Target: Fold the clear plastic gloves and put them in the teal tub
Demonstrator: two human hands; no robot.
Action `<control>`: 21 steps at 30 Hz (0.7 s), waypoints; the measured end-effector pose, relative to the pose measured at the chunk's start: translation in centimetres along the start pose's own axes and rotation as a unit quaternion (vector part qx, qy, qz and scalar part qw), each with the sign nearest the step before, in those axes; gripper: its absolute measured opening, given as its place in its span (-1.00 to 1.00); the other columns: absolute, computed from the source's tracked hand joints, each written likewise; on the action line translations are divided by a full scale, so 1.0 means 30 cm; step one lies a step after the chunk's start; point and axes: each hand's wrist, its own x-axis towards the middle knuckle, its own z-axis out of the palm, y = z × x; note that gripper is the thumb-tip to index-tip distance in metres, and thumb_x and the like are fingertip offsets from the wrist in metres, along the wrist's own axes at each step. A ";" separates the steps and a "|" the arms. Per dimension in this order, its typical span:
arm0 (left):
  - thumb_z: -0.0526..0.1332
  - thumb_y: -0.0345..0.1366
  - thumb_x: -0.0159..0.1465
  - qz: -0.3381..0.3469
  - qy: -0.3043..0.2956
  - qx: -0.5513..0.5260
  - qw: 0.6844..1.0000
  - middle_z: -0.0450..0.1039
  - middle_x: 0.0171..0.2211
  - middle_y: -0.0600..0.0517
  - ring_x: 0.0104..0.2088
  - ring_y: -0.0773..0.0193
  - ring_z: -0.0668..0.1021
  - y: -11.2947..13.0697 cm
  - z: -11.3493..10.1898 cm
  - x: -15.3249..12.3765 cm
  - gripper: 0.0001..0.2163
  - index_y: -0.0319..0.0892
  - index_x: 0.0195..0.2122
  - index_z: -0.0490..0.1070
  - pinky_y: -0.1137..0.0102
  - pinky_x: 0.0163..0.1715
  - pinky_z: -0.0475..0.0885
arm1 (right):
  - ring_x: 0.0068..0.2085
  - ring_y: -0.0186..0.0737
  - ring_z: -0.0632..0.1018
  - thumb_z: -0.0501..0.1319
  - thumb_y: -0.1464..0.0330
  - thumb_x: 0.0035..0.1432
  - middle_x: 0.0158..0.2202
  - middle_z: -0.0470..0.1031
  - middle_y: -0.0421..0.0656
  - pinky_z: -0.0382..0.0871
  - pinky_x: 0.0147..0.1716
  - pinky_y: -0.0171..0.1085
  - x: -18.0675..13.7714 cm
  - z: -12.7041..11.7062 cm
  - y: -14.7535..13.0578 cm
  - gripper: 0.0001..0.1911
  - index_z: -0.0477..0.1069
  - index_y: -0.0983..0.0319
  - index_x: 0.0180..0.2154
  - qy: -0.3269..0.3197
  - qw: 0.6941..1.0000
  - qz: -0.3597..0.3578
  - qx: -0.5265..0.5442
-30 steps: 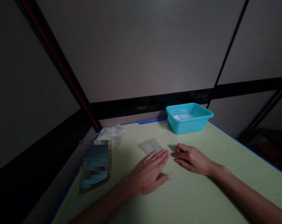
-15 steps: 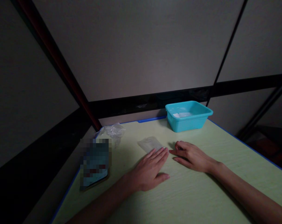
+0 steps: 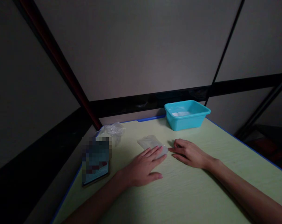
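Note:
My left hand (image 3: 143,166) lies flat on the pale green table (image 3: 183,193), fingers stretched out together, with the fingertips resting on the near edge of a small clear plastic packet (image 3: 149,142). My right hand (image 3: 189,154) rests palm down just right of the packet, fingers loosely extended toward it and nothing in them that I can see. The fingertips of the two hands nearly meet at the packet's near right corner.
A turquoise plastic tub (image 3: 187,114) with something white inside stands at the table's far edge. Crumpled clear plastic (image 3: 111,130) lies at the far left corner. A phone (image 3: 95,161) with its screen blurred lies by the left edge. Grey walls close behind.
Both hands have slid slightly left and toward me across the table. My left fingertips now rest on the packet's near edge.

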 end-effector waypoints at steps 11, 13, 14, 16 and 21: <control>-0.07 -0.06 0.24 -0.034 0.020 -0.001 0.999 -0.26 0.21 -0.06 0.19 0.23 -0.13 -0.046 0.009 -0.022 -0.44 -0.21 0.19 -0.19 0.30 0.14 -0.15 | -0.30 -0.22 0.34 -0.05 0.30 0.19 -0.35 0.29 -0.08 0.24 -0.32 -0.27 0.001 0.003 0.003 -0.67 0.33 0.24 -0.08 0.010 1.000 -0.005 -0.001; -0.09 -0.09 0.26 -0.060 0.029 0.009 0.998 -0.25 0.21 -0.06 0.19 0.24 -0.13 -0.079 0.012 -0.031 -0.47 -0.22 0.19 -0.18 0.29 0.13 -0.14 | -0.31 -0.22 0.35 -0.05 0.30 0.19 -0.35 0.29 -0.08 0.25 -0.33 -0.27 0.001 0.002 0.001 -0.68 0.34 0.25 -0.09 0.014 1.000 -0.007 0.003; -0.11 -0.09 0.27 -0.074 0.034 0.014 0.997 -0.25 0.21 -0.06 0.19 0.25 -0.12 -0.096 0.013 -0.037 -0.48 -0.21 0.19 -0.19 0.29 0.13 -0.14 | -0.31 -0.22 0.35 -0.05 0.30 0.19 -0.35 0.29 -0.08 0.25 -0.33 -0.27 0.001 0.002 0.001 -0.68 0.34 0.24 -0.10 0.013 1.000 -0.006 0.004; -0.15 -0.09 0.28 -0.105 0.041 0.026 0.993 -0.25 0.21 -0.07 0.19 0.25 -0.12 -0.125 0.013 -0.046 -0.49 -0.22 0.19 -0.19 0.27 0.12 -0.13 | -0.31 -0.22 0.35 -0.04 0.31 0.19 -0.35 0.29 -0.08 0.26 -0.33 -0.26 0.001 0.002 0.000 -0.69 0.35 0.24 -0.11 0.012 1.000 -0.003 0.001; -0.20 -0.05 0.27 -0.190 0.058 0.052 0.979 -0.21 0.20 -0.16 0.19 0.21 -0.12 -0.162 0.023 -0.055 -0.45 -0.32 0.17 -0.16 0.22 0.11 -0.13 | -0.31 -0.22 0.36 -0.04 0.31 0.19 -0.35 0.29 -0.08 0.27 -0.32 -0.25 0.001 0.005 0.002 -0.69 0.35 0.25 -0.11 0.013 1.000 -0.007 -0.001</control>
